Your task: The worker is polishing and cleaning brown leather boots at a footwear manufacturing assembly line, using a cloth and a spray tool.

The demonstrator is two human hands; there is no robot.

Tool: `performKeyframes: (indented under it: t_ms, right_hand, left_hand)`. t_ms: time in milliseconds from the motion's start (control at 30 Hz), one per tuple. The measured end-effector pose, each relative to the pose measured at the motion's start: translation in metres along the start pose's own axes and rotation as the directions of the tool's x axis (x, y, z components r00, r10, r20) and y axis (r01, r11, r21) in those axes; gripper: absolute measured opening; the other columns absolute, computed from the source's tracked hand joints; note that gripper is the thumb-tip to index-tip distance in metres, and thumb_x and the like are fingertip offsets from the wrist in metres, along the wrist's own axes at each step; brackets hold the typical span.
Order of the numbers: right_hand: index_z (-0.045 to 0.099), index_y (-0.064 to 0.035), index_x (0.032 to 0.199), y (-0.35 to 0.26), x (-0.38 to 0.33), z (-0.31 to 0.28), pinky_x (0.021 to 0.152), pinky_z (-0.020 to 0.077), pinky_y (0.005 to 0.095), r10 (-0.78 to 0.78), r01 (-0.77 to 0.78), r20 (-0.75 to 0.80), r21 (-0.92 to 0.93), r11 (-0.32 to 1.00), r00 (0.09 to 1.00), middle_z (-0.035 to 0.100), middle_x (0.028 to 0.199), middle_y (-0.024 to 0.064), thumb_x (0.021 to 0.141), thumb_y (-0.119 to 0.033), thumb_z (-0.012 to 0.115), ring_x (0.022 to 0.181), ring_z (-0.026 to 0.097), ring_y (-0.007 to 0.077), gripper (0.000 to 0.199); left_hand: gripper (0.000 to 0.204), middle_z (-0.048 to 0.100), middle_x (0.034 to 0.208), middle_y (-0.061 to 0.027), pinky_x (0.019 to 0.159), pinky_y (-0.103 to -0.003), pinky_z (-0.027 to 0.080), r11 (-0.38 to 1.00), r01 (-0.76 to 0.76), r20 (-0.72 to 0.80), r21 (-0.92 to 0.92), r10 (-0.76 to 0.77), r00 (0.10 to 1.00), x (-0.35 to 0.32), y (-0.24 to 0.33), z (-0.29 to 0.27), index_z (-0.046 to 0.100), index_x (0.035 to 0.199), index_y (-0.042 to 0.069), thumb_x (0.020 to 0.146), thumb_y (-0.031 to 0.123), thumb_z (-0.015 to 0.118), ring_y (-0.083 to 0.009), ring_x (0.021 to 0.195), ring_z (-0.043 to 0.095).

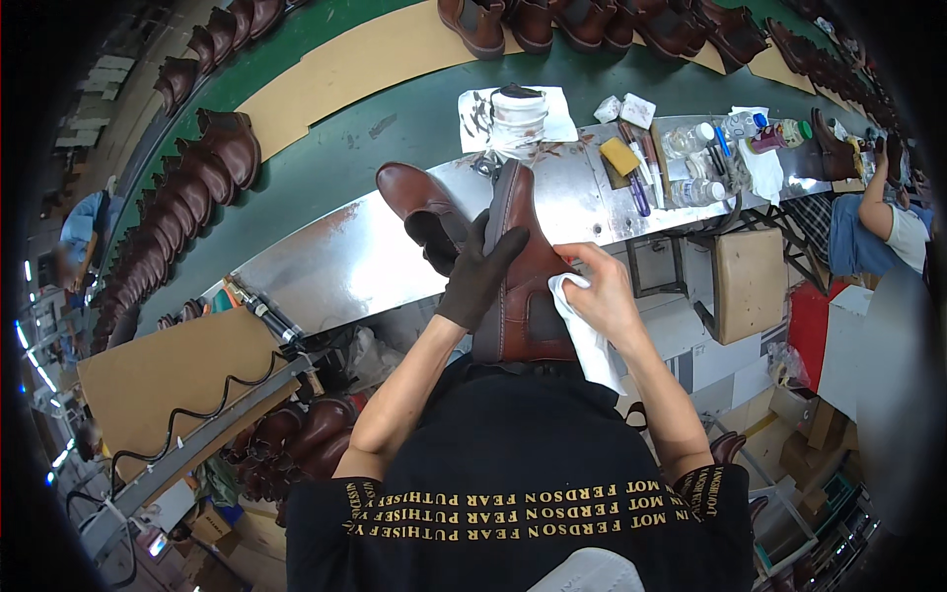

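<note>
1. Brown boot (523, 286) sits at the centre of the view, toe pointing toward 12 o'clock, its heel end over the person's lap and its toe reaching the edge of the metal tabletop (326, 261).
2. Left hand (483, 271), in a dark glove, lies on the boot's left side; its grip is closed around the upper, fingers spread toward 1 o'clock.
3. Right hand (602, 291), bare, presses a white cloth (584, 331) against the boot's right side at about 3 o'clock from the boot; its grip is closed on the cloth, which hangs down toward 5 o'clock.
4. Second brown boot (419, 202) lies on the tabletop at 10 o'clock from the held boot, just beside it; whether they touch I cannot tell.
5. White tub (518, 118) stands on a stained paper sheet at 12 o'clock, beyond the boot's toe.
6. Yellow sponge (619, 156), pens and small bottles (691, 138) lie at 2 o'clock along the tabletop.
7. Rows of brown boots (187, 197) line the green belt at 9 to 10 o'clock; more stand at 12 o'clock.
8. Another person (883, 222) sits at 3 o'clock, well apart.
</note>
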State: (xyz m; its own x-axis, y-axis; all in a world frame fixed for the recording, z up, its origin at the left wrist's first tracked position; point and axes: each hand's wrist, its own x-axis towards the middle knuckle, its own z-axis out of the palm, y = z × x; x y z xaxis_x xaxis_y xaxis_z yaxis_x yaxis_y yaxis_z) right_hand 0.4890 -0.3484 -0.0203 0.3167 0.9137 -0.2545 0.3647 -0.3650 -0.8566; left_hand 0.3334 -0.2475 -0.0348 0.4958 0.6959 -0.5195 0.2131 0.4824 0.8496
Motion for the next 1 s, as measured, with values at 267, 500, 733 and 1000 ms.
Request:
performKeyframes:
  t_ms: [267, 500, 733, 1000]
  right_hand:
    - [0.058, 0.0047, 0.107, -0.024, 0.0, 0.007, 0.085, 0.0454, 0.0377, -0.076, 0.07, -0.079, -0.066, 0.995, 0.994, 0.058, 0.109, 0.0218, 0.068, -0.004, 0.06, 0.097, 0.058, 0.0347, 0.04]
    - [0.067, -0.0068, 0.092, 0.0, 0.024, -0.07, 0.078, 0.0478, 0.0349, -0.057, -0.031, -0.276, -0.306, 0.951, 0.96, 0.063, 0.094, 0.0147, 0.068, 0.0, 0.061, 0.087, 0.062, 0.0309, 0.026]
    - [0.034, 0.0017, 0.132, 0.065, 0.107, -0.05, 0.099, 0.0337, 0.0468, -0.088, -0.02, -0.105, -0.747, 0.665, 0.991, 0.033, 0.134, 0.0289, 0.069, -0.009, 0.068, 0.12, 0.033, 0.0478, 0.072]
    - [0.057, 0.0043, 0.096, 0.119, 0.143, 0.116, 0.067, 0.0434, 0.0248, 0.122, -0.104, -0.124, 0.145, 0.984, 0.985, 0.058, 0.087, 0.0071, 0.078, -0.023, 0.073, 0.074, 0.053, 0.0105, 0.037]
  left_hand:
    - [0.068, 0.045, 0.126, -0.0191, 0.094, -0.031, 0.04, 0.98, -0.158, 0.021, 0.123, 0.156, 0.987, 0.004, -0.015, -0.01, 0.033, 0.132, -0.006, 0.085, 0.036, 0.059, -0.0225, 0.113, 0.049]
    - [0.048, 0.05, 0.123, -0.0143, 0.091, -0.036, 0.045, 0.932, -0.037, -0.102, -0.361, 0.0, 0.995, -0.006, 0.026, -0.05, 0.045, 0.124, -0.002, 0.089, 0.03, 0.054, -0.0226, 0.111, 0.052]
    - [0.055, 0.056, 0.115, -0.0156, 0.087, -0.036, 0.049, 0.742, -0.23, -0.323, -0.63, 0.02, 0.946, -0.021, 0.077, -0.128, 0.042, 0.127, 0.0, 0.089, 0.038, 0.054, -0.025, 0.101, 0.059]
    - [0.059, 0.053, 0.119, -0.0132, 0.092, -0.034, 0.045, 0.701, -0.411, -0.553, -0.583, 0.028, 0.833, 0.006, 0.035, -0.22, 0.04, 0.13, 0.001, 0.087, 0.038, 0.056, -0.0226, 0.107, 0.055]
